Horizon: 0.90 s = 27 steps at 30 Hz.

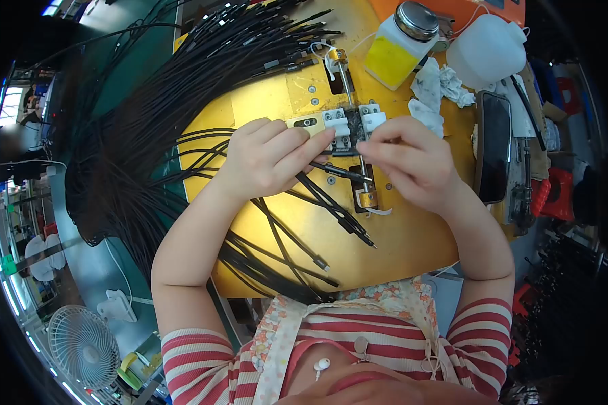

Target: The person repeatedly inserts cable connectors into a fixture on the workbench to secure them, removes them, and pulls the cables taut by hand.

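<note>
My left hand is closed around black cables, with its index finger reaching to the white block of the metal fixture. Several cable ends with metal tips stick out below it over the yellow plate. At the right side of the fixture, my right hand has thumb and index finger pinched together; what lies between them is too small to tell. One black connector points right between the two hands, above a brass-coloured fitting.
A large bundle of black cables spreads at the left. A jar of yellow liquid, a white bottle, crumpled tissue and a phone stand or lie at the upper right. A fan is lower left.
</note>
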Each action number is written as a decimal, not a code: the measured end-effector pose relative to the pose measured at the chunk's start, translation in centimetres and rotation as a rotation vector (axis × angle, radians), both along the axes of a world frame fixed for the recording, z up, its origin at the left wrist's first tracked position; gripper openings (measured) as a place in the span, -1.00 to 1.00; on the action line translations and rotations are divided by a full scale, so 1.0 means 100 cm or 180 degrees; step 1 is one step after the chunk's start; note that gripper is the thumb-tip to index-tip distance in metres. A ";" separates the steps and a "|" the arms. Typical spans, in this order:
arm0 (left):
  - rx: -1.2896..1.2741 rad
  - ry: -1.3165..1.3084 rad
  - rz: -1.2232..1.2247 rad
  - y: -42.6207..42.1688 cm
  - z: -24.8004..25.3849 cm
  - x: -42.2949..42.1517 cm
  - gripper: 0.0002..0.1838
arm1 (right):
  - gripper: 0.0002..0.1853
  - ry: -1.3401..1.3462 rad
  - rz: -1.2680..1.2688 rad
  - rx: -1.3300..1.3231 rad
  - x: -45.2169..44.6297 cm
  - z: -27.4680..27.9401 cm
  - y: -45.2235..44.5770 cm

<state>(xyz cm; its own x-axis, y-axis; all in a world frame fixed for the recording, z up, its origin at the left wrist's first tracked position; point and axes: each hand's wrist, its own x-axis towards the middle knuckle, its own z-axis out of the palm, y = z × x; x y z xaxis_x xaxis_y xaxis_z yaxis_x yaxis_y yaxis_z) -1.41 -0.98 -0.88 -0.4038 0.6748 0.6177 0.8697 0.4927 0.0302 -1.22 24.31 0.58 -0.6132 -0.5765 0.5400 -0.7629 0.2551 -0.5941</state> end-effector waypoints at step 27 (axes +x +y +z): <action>-0.0481 -0.0463 0.0415 0.004 -0.006 -0.001 -0.40 | -0.92 0.0608 -0.0733 0.0576 -0.012 -0.013 -0.007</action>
<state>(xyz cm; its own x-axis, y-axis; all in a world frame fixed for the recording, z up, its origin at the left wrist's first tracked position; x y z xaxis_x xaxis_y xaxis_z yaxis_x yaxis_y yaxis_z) -1.47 -0.56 -1.43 -0.5708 0.6915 0.4426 0.7904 0.6089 0.0680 -2.45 23.59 -0.69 -0.6360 -0.5318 0.5592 -0.7662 0.5216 -0.3754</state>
